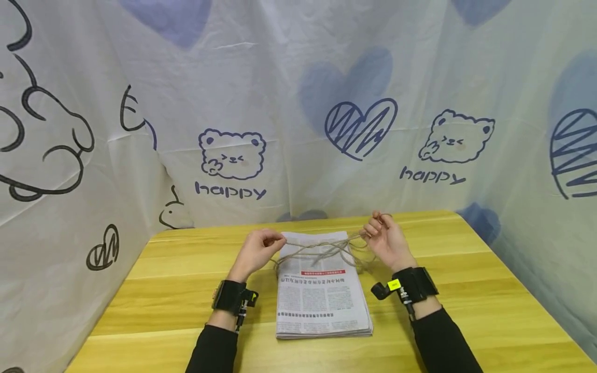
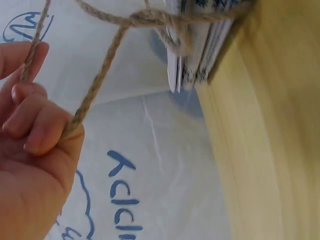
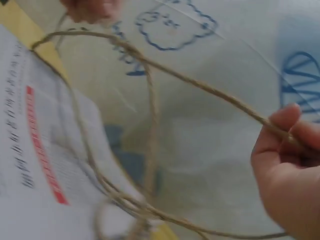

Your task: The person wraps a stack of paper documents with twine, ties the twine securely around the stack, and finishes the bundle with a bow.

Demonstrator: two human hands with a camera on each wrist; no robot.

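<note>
A stack of folded newspapers (image 1: 322, 305) lies on the yellow table, its long side running away from me. Brown twine (image 1: 303, 254) crosses over its far part in loose, overlapping loops. My left hand (image 1: 255, 253), at the stack's far left corner, pinches a strand; in the left wrist view, twine (image 2: 97, 90) runs from under its curled fingers toward the stack's edge. Off the far right corner, my right hand (image 1: 388, 242) is raised and grips the other side of the twine. The right wrist view shows a taut strand (image 3: 215, 92) entering between its thumb and fingers.
The wood-patterned table (image 1: 186, 295) extends on both sides of the stack. A white curtain (image 1: 289, 103) with blue hearts and bear drawings hangs behind the table and along its sides. Each wrist wears a black camera strap (image 1: 415, 285).
</note>
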